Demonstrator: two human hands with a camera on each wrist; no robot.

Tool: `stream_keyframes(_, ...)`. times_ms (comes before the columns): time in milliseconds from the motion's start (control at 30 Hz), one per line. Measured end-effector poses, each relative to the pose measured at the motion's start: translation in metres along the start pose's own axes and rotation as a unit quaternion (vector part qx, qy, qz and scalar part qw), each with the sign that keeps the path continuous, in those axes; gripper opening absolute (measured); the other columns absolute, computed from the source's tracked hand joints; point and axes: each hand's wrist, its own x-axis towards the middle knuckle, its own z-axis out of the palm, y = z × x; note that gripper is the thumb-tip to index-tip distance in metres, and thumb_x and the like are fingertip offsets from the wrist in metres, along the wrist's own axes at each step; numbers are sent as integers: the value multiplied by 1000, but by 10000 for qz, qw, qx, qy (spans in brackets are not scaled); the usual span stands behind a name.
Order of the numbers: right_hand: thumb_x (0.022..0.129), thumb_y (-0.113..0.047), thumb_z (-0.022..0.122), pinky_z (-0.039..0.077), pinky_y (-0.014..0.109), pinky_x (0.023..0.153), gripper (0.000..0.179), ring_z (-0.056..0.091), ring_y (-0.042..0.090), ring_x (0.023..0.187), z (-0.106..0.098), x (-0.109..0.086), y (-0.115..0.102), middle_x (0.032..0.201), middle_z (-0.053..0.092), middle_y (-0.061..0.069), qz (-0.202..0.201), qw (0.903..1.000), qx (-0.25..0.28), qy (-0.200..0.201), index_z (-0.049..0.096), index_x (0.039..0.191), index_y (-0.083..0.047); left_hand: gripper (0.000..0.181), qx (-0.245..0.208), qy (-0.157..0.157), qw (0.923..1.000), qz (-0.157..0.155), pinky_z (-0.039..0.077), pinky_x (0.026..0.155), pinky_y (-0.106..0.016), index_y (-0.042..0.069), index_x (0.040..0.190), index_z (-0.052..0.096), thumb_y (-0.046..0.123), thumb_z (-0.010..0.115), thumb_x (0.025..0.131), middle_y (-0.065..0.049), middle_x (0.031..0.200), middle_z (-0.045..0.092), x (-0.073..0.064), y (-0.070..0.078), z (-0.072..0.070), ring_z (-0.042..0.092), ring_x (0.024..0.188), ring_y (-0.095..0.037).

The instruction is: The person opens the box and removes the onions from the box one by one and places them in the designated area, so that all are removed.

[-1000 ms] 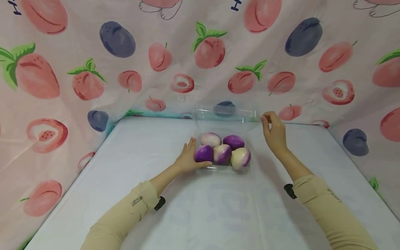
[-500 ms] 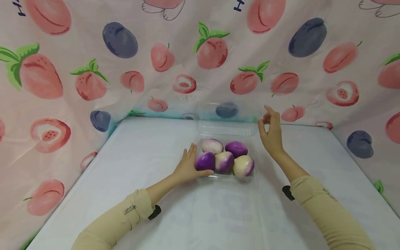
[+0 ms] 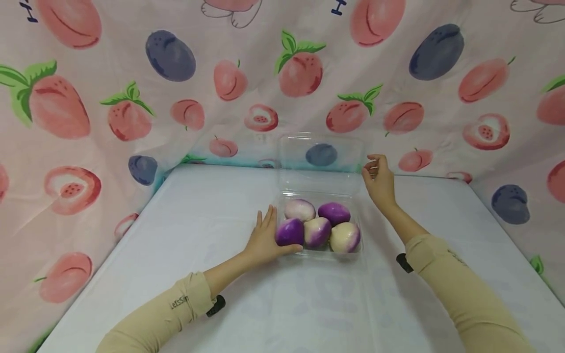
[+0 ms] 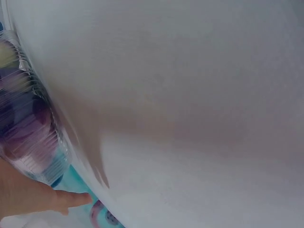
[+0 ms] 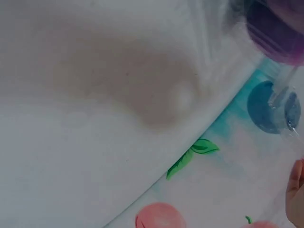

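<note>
Several shiny, egg-shaped pieces in purple and cream lie in a clear plastic clamshell box on the white table. The box's transparent lid stands raised at the back. My left hand rests at the near left corner, its straight fingers along the left side and its thumb along the front edge. In the left wrist view, part of that hand shows beside the ribbed box wall. My right hand, fingers loosely bent, is just right of the lid and holds nothing.
A fruit-print cloth hangs behind and along both sides of the white-covered table. The raised lid stands close in front of the back cloth.
The lid has swung further back and upright. The box has shifted slightly lower in the head view. My right hand has moved from the lid's corner to a loose pose beside it.
</note>
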Motion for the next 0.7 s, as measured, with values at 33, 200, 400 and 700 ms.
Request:
stream_keyframes(33,91,2,53,46,14,71,36,63,23,84,0,0,2,96,60,25,24,9999,-94,-108,43,126,7,120,44,14,10000,18,19,113,-58,-3,150,10,61,73,70,-18,158,6,1,0,0,1,144,-44)
stream_keyframes(200,90,5,53,55,30,69,52,64,41,80,0,3,10,92,59,27,-67,9958,-457,-795,35,139,6,121,104,56,9999,56,20,109,-64,-2,150,11,63,73,68,-17,158,8,2,-1,1,1,145,-41)
stream_keyframes(400,88,4,59,48,15,60,63,64,38,76,7,3,18,85,60,24,304,9911,-535,-1178,30,144,4,123,42,39,10000,36,18,110,-65,-2,150,10,65,72,67,-17,159,6,-1,-3,2,2,145,-39)
stream_keyframes(700,86,-3,62,46,20,54,67,56,10,58,18,7,35,77,52,8,942,9828,-177,-1578,28,144,6,123,-3,65,10000,26,17,111,-63,-3,150,10,64,73,67,-18,158,7,0,-1,2,4,145,-40)
